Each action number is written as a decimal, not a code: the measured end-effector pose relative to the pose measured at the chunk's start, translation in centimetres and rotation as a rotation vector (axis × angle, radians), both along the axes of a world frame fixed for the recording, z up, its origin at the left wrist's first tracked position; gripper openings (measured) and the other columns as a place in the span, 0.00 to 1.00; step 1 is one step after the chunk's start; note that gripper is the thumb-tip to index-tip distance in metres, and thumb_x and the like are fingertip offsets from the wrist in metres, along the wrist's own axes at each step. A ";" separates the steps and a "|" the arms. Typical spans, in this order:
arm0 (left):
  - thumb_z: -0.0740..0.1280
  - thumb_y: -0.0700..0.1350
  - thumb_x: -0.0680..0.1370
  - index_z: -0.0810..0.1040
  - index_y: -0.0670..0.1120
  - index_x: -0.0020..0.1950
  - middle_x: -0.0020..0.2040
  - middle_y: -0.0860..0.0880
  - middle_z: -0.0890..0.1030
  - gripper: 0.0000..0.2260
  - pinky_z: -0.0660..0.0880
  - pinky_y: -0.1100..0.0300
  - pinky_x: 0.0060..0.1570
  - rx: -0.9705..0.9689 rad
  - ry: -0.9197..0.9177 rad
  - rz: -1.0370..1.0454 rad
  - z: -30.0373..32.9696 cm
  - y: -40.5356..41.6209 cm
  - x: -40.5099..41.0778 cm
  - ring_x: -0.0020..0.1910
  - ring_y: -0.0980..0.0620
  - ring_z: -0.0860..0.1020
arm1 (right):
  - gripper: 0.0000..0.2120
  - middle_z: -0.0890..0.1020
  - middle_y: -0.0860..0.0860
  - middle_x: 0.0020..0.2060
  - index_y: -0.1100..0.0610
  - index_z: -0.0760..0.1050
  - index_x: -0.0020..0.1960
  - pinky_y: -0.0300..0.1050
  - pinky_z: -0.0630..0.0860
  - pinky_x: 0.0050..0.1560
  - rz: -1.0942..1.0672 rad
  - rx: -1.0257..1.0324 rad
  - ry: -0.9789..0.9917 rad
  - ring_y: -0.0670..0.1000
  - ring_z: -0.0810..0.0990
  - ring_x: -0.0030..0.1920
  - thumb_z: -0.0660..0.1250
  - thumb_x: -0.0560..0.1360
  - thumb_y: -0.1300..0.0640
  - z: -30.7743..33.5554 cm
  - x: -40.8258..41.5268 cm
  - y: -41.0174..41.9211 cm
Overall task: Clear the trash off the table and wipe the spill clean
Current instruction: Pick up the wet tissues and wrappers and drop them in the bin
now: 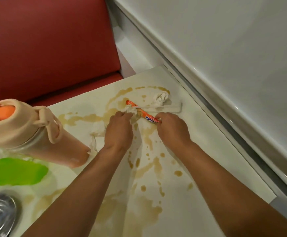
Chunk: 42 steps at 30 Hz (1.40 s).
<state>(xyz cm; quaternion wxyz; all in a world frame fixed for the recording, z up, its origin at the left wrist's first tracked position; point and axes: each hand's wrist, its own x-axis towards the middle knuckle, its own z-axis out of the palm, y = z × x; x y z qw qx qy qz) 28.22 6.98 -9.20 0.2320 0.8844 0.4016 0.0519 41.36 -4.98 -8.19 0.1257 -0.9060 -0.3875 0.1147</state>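
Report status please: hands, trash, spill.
Left hand grips crumpled tissue; right hand pinches orange wrapper. Brown spill unwiped. Balled tissue beyond, bottle at left.

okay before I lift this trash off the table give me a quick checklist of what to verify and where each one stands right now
1. Right hand pinches the orange wrapper: ok.
2. Left hand grips the crumpled tissue: ok.
3. All trash gathered: not ok, a tissue wad and white straw remain beyond.
4. Spill wiped: not ok, brown puddles remain.
5. Bottle clear of both arms: ok.
6. Bin within reach: cannot tell.
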 end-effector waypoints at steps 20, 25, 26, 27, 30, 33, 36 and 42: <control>0.70 0.44 0.80 0.84 0.54 0.57 0.51 0.56 0.81 0.08 0.71 0.74 0.36 -0.279 -0.112 -0.102 5.6 -9.8 -3.9 0.43 0.61 0.78 | 0.05 0.82 0.40 0.38 0.47 0.83 0.51 0.31 0.75 0.37 -0.363 0.441 0.289 0.38 0.80 0.41 0.70 0.79 0.56 7.2 -5.1 -19.3; 0.73 0.45 0.78 0.84 0.57 0.52 0.46 0.61 0.82 0.07 0.72 0.73 0.40 -0.417 -0.198 -0.133 7.2 -15.2 -4.8 0.44 0.64 0.79 | 0.05 0.82 0.35 0.43 0.43 0.81 0.48 0.34 0.78 0.38 -0.525 0.546 0.384 0.40 0.81 0.45 0.70 0.79 0.54 7.8 -7.7 -25.9; 0.73 0.45 0.78 0.84 0.57 0.52 0.45 0.61 0.82 0.07 0.72 0.73 0.40 -0.449 -0.209 -0.140 7.4 -16.4 -5.0 0.43 0.64 0.80 | 0.05 0.83 0.37 0.43 0.43 0.81 0.48 0.37 0.80 0.40 -0.563 0.563 0.382 0.42 0.82 0.45 0.70 0.79 0.54 7.7 -8.3 -27.5; 0.73 0.44 0.78 0.84 0.58 0.52 0.45 0.62 0.82 0.08 0.73 0.73 0.40 -0.477 -0.218 -0.152 7.7 -17.7 -5.1 0.43 0.64 0.80 | 0.05 0.84 0.40 0.42 0.44 0.82 0.48 0.42 0.81 0.41 -0.599 0.589 0.379 0.44 0.83 0.43 0.71 0.78 0.55 7.6 -8.9 -29.0; 0.74 0.45 0.78 0.83 0.60 0.51 0.46 0.62 0.82 0.09 0.77 0.69 0.43 -0.563 -0.232 -0.201 7.9 -21.7 -5.8 0.42 0.62 0.81 | 0.10 0.85 0.43 0.41 0.44 0.82 0.46 0.32 0.78 0.42 -0.628 0.621 0.304 0.45 0.84 0.41 0.72 0.77 0.60 8.0 -10.9 -33.6; 0.73 0.45 0.78 0.84 0.59 0.53 0.47 0.62 0.81 0.09 0.76 0.68 0.44 -0.576 -0.217 -0.282 7.5 -25.5 -6.8 0.44 0.63 0.81 | 0.14 0.84 0.36 0.41 0.40 0.81 0.43 0.24 0.72 0.41 -0.720 0.511 0.236 0.40 0.82 0.42 0.74 0.75 0.61 8.0 -12.9 -37.7; 0.72 0.43 0.78 0.84 0.58 0.53 0.47 0.61 0.81 0.09 0.73 0.72 0.45 -0.592 -0.217 -0.335 7.0 -29.0 -8.0 0.47 0.64 0.79 | 0.19 0.83 0.32 0.40 0.36 0.79 0.46 0.23 0.71 0.41 -0.835 0.436 0.247 0.38 0.81 0.43 0.75 0.73 0.62 7.0 -15.1 -41.2; 0.73 0.41 0.76 0.84 0.58 0.51 0.43 0.62 0.79 0.11 0.71 0.70 0.44 -0.596 -0.197 -0.475 5.6 -34.5 -10.7 0.47 0.60 0.78 | 0.19 0.83 0.33 0.35 0.39 0.79 0.41 0.22 0.71 0.42 -0.908 0.330 0.291 0.31 0.80 0.41 0.78 0.71 0.64 3.3 -18.4 -45.5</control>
